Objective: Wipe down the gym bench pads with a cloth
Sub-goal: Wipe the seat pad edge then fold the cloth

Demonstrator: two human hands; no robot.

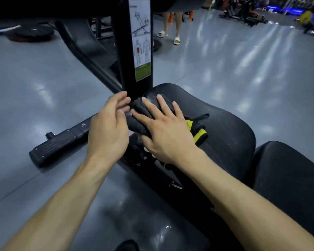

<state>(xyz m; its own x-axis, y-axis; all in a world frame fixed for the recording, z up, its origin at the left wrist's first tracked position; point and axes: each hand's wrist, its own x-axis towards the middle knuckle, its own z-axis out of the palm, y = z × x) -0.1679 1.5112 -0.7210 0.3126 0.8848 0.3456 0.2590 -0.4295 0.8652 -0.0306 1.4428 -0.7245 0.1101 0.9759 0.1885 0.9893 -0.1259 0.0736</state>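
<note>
1. Forearms lead our view. Our right hand (168, 132) presses flat, fingers straight, on the dark cloth (139, 117) at the seat pad (225, 124) front edge.
2. Left hand (108, 127): fingertips pinch the cloth's edge.
3. Risk: the napped cloth may snag the yellow strap (199, 133) or slip off the smooth, rounded vinyl.

Both forearms are bare from elbow to wrist, with no sleeve in sight. The left hand (108, 127), toward ten o'clock, and the right hand (166, 131), toward two o'clock, wear no gloves, rings or watch.
</note>
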